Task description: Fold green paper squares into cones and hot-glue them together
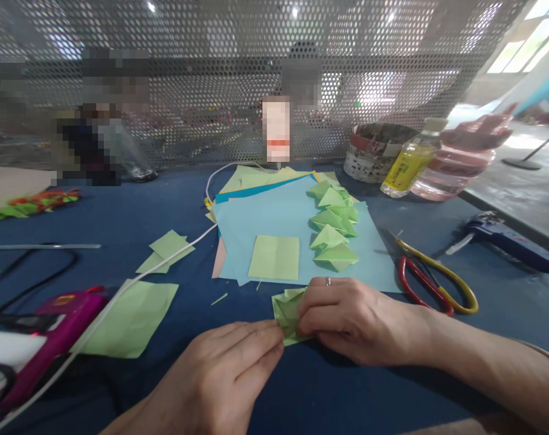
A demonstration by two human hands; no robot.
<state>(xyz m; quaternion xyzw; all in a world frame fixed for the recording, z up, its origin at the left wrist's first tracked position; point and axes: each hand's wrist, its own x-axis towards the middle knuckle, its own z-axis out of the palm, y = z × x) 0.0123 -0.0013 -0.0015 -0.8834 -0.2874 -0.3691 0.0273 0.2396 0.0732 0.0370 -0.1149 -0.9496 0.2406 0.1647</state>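
Paper under both hands: one green paper (285, 313), part-folded, with creases and a raised flap visible. It lies on the blue table (328, 396), just in front of the near edge of the light blue sheet (238, 241).

Grip, left hand (231, 362): fingers straight and lying together, tips at the paper's left edge. Whether they pinch or merely press cannot be told. Grip, right hand (346, 317): fingers curled and closed on the paper's right part; the thumb's exact placement is not clear.

Finished work: a column of folded green pieces (333, 223) rests on the right part of the light blue sheet, the pieces overlapping; an exact count is not possible.

Outstanding, in my judgement: the piece in hand looks midway through folding. One flat green square (274, 258) lies on the light blue sheet, creased but otherwise unfolded. Smaller green squares (168, 249) and a larger green sheet (136, 320) lie flat to the left, partly crossed by a white cable (179, 249). Folding therefore appears well advanced but incomplete.

Nearby: scissors (447, 284) lie at the right, apart from the paper in hand. Thin green trimmings (220, 298) lie loose on the table.
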